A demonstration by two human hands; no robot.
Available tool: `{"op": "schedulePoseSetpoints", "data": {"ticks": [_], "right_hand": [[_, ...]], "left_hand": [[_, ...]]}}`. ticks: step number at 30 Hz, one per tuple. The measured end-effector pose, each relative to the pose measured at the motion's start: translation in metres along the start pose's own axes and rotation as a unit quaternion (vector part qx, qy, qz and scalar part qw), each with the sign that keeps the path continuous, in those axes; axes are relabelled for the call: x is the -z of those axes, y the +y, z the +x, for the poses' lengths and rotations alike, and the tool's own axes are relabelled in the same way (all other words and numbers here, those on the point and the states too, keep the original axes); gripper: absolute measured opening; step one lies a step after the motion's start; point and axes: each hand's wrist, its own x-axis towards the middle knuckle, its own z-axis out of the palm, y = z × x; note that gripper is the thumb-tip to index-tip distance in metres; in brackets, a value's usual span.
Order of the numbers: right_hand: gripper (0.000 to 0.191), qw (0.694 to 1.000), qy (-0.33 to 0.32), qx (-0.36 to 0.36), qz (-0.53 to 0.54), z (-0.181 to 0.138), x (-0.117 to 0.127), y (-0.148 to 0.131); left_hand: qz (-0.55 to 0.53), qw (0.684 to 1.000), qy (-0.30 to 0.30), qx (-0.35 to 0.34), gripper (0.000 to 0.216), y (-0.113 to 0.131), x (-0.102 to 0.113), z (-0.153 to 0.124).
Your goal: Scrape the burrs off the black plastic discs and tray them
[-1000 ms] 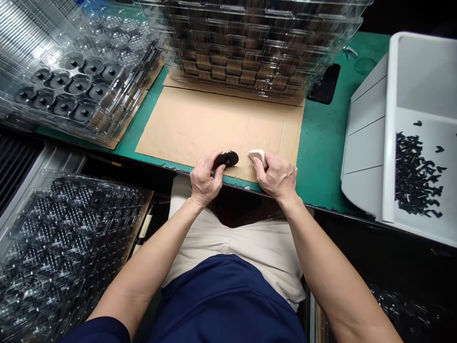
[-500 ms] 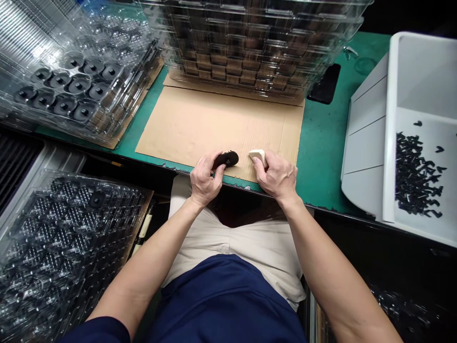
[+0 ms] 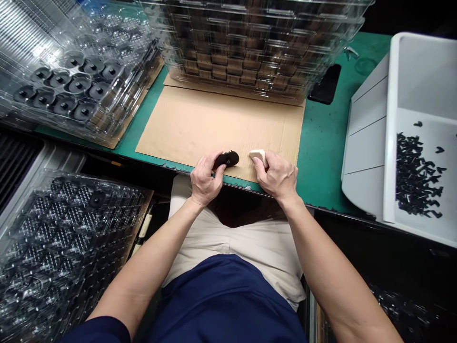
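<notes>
Between the thumb and fingers of my left hand [image 3: 207,178] is a flat black oval part [image 3: 229,159] with a small mark or hole on its face. My right hand [image 3: 278,176] grips a cream-white block [image 3: 258,155] that looks like a piece of eraser or foam; its lower end is hidden by my fingers. The two things are a short gap apart. Both hands are over the front edge of a brown cardboard sheet [image 3: 214,119] on the green table [image 3: 321,143].
Stacked clear plastic trays [image 3: 243,71] stand behind the cardboard. More trays [image 3: 78,85] with round dark parts are at the left, and another stack [image 3: 71,228] sits lower. To the right are a black phone [image 3: 324,85] and a white bin [image 3: 389,128] holding small black pieces [image 3: 416,176].
</notes>
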Motion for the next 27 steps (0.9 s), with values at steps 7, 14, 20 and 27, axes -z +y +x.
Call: {"op": "schedulePoseSetpoints", "data": {"ticks": [7,14,20,27], "right_hand": [[0.036,1.0,0.018,0.006,0.004,0.0002,-0.002,0.0011],[0.035,1.0,0.013,0.003,0.012,0.0006,-0.0015,0.0012],[0.034,1.0,0.006,-0.001,0.011,0.0003,-0.0008,0.0002],[0.035,1.0,0.002,0.003,0.0,0.0004,-0.0005,0.0001]], "left_hand": [[-0.01,1.0,0.009,-0.011,0.032,0.0012,0.0008,0.001],[-0.016,1.0,0.015,-0.02,0.032,0.001,0.0008,0.0005],[-0.018,0.999,0.015,-0.022,0.033,0.0,0.0001,0.0004],[-0.016,1.0,0.006,-0.016,0.033,-0.0011,0.0001,0.0001]]}}
